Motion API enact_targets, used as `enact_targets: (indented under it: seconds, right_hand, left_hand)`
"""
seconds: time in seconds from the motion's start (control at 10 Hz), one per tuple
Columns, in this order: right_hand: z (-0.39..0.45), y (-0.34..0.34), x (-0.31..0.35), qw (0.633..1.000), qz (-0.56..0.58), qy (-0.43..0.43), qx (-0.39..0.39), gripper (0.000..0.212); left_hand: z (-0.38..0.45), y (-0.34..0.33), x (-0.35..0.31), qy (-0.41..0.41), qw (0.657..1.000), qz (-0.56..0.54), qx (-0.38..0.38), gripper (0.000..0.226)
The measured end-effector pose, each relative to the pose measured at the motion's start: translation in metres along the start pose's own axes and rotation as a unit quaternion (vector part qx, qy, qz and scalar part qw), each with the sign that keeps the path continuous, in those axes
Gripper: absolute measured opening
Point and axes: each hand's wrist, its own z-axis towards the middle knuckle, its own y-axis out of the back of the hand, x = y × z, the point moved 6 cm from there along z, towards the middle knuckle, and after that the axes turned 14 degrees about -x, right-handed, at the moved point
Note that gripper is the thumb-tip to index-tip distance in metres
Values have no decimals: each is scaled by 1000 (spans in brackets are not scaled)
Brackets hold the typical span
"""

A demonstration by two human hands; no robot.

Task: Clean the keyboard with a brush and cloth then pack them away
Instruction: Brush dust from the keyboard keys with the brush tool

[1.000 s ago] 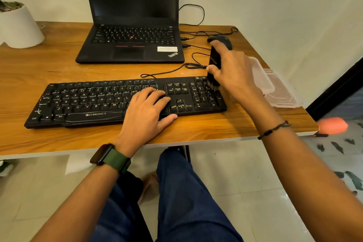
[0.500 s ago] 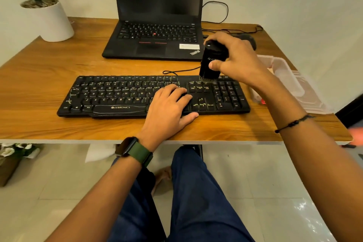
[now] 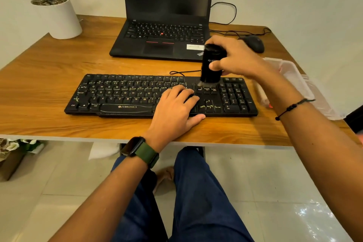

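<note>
Brush in the right hand's grip: keyboard beneath, laptop behind, left hand near-left, container right.

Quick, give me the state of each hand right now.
Left hand: open, resting flat on the keyboard.
Right hand: fingers curled round the black brush, bristles down on the keys.

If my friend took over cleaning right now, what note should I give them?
Right hand grips the black brush upright, bristles on the keys above the arrow cluster of the Zebronics keyboard.
Left hand rests flat on the keyboard, steadying it.
Clear plastic container sits at the desk's right edge.
Done: brushing under way.
Left: finish brushing, wipe with a cloth (none visible), pack away.
</note>
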Motion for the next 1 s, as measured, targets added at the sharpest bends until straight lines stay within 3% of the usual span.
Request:
enact_targets:
  seconds: [0.2, 0.3, 0.5, 0.7, 0.9, 1.0]
  right_hand:
    - [5, 19, 0, 1000, -19, 7, -14, 46]
    - [6, -1, 4, 999, -20, 12, 23, 45]
    - [9, -10, 9, 996, 86, -3, -5, 42]
    - [11, 6, -1, 999, -35, 3, 29, 44]
    - [7, 0, 6, 997, -64, 32, 36, 44]
    - [4, -9, 10, 998, 30, 13, 47, 41]
  left_hand:
    - [0, 0, 0, 1, 1000, 2, -2, 56]
    - [0, 0, 0, -1, 1000, 3, 0, 56]
    - [-1, 0, 0, 1, 1000, 1, 3, 56]
    - [-1, -1, 0, 2, 1000, 0, 2, 55]
    - [0, 0, 0, 0, 1000, -1, -4, 54]
    - [-1, 1, 0, 3, 1000, 3, -4, 55]
